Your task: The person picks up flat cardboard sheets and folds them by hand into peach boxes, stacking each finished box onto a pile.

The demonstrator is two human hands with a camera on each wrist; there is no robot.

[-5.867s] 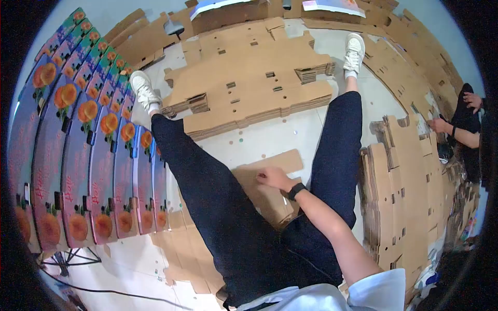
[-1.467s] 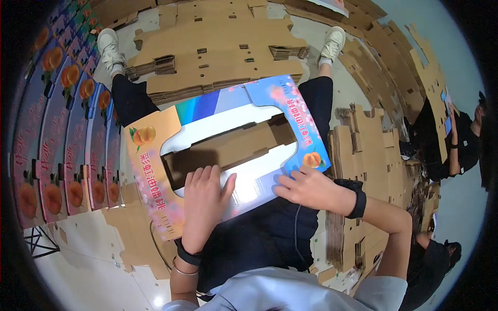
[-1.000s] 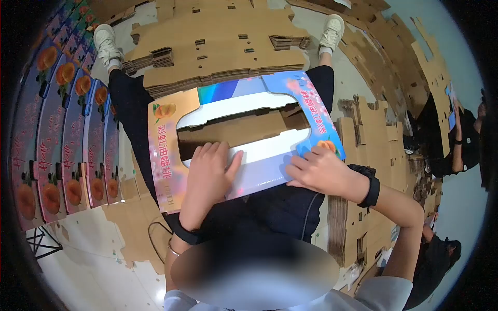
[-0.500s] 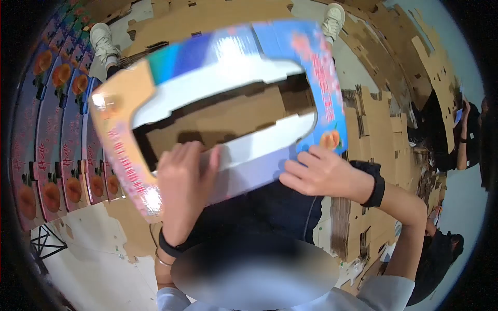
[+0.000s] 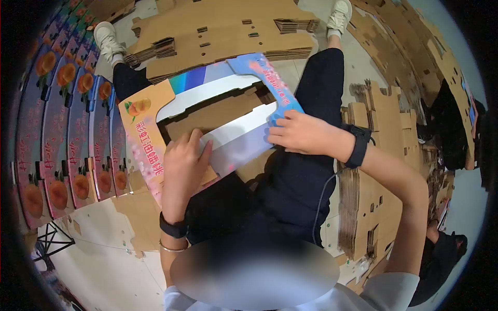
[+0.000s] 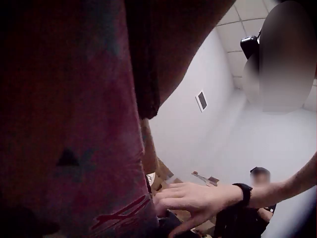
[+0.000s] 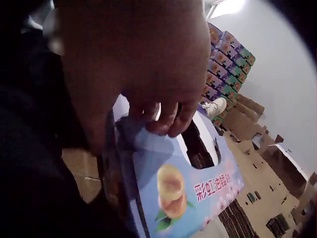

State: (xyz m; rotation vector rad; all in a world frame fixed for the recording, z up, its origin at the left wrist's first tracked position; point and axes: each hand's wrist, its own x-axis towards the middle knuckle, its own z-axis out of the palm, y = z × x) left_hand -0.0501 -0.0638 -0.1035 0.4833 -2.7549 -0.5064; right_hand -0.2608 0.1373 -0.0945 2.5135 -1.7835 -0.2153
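A printed peach carton point(image 5: 238, 147) with a wide cut-out in its top lies tilted across the thighs in the head view. My left hand point(image 5: 182, 163) grips its near side, the fingers over the rim of the cut-out. At the near right corner my right hand point(image 5: 306, 133) holds the carton with bent fingers. The right wrist view has the right hand point(image 7: 143, 59) over the carton's blue printed end point(image 7: 190, 188), fingertips on the top. In the left wrist view a dark pink printed panel point(image 6: 104, 148) fills the left side, with the right hand point(image 6: 198, 201) beyond it.
Rows of printed peach cartons point(image 5: 62, 150) stand at the left. Flat cardboard stacks lie ahead point(image 5: 223, 36) and to the right point(image 5: 384, 150). A black stand point(image 5: 52, 241) is at lower left. People in dark clothes are at the right edge point(image 5: 441, 264).
The carton, absent in the earliest frame, is now between both hands. Since half a second ago it has dropped lower and away from the head; both hands have stayed on it.
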